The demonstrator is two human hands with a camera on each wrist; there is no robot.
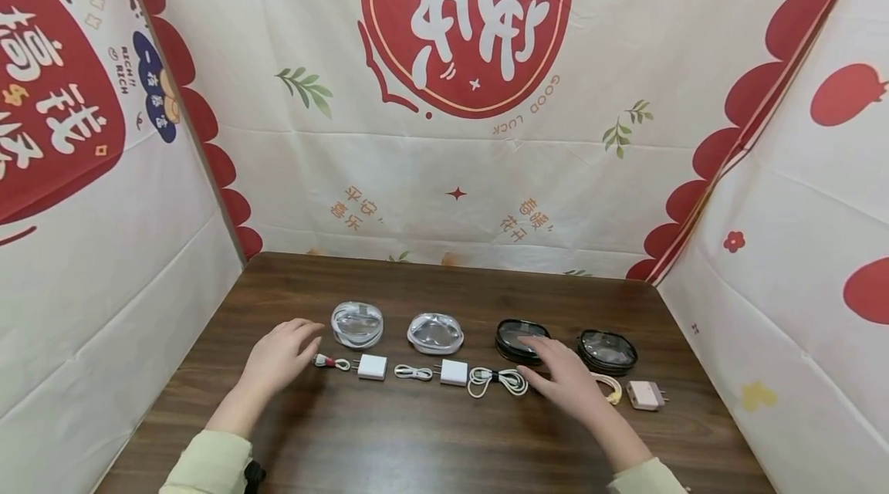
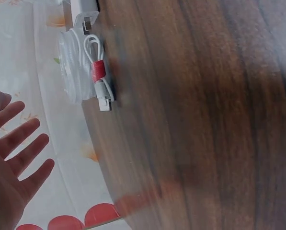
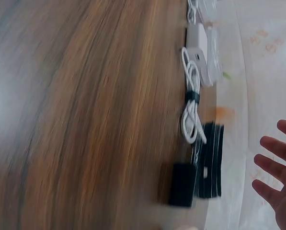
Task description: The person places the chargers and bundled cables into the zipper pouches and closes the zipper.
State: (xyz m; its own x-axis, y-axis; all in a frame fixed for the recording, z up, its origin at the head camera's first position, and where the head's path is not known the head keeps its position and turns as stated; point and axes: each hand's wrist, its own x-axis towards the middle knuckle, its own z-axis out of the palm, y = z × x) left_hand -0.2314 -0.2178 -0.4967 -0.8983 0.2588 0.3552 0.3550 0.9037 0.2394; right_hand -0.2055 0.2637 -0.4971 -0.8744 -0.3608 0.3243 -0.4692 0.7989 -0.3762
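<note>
Wooden table [image 1: 389, 440], hands [image 1: 279, 356] [image 1: 566, 380] spread, near cables [image 1: 495, 376]

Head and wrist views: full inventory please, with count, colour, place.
white cables: 3, white, front row; one red-tied, one black-tied
cream cable: 1, cream, front row right, partly hidden
white chargers: 2, white, front row
pale charger: 1, pinkish white, far right
black block: 1, black, beside a black pouch
clear pouches: 2, pale-rimmed, back row left
black pouches: 2, black, back row right
table: 1, brown, underneath
cloth walls: 3, white/red, around
sleeves: 2, pale yellow, forearms
left hand: 1, bare, left
right hand: 1, bare, right
</note>
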